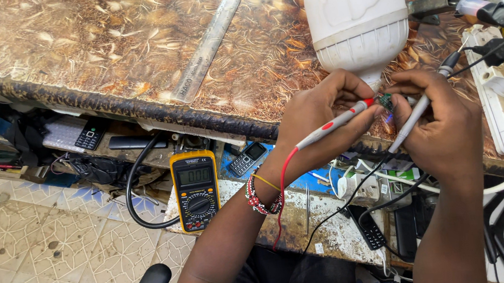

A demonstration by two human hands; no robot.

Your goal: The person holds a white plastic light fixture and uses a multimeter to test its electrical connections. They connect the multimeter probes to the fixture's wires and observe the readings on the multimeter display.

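1. Left hand [317,113] pinches the red probe [333,122]; right hand [441,120] grasps the grey probe [413,120].
2. Both tips meet a small green circuit board [387,101], near the white lamp [357,17], at the bench's near edge.
3. The board looks light, stiff and fragile; best held by its edges.

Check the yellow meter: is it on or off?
On. The yellow meter shows dark digits on its lit screen, and its dial is turned off upright.
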